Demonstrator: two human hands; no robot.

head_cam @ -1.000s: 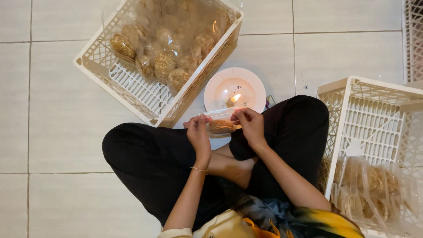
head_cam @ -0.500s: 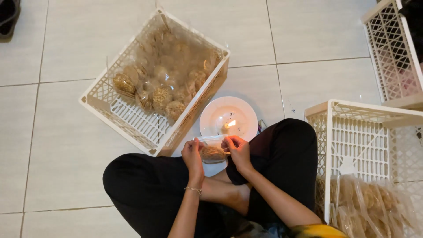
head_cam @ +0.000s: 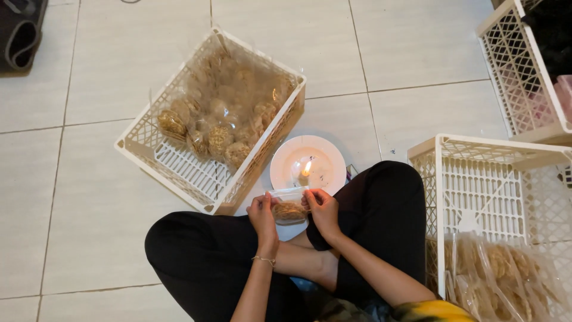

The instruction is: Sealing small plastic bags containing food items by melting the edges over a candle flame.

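Snack bag point(head_cam: 290, 210), clear crinkly plastic with brown noodle-like clump, pinched by left hand point(head_cam: 263, 216) and right hand point(head_cam: 322, 210), just beside white round plate point(head_cam: 286, 162) with lit candle point(head_cam: 305, 171) on tiled floor point(head_cam: 89, 209).

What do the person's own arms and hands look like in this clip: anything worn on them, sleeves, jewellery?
Both forearms are bare, with no gloves. The left hand has a thin, pale bracelet at the wrist. The right hand shows no ring or band that I can make out. A yellow, patterned sleeve starts near the right elbow, at the picture's bottom edge.
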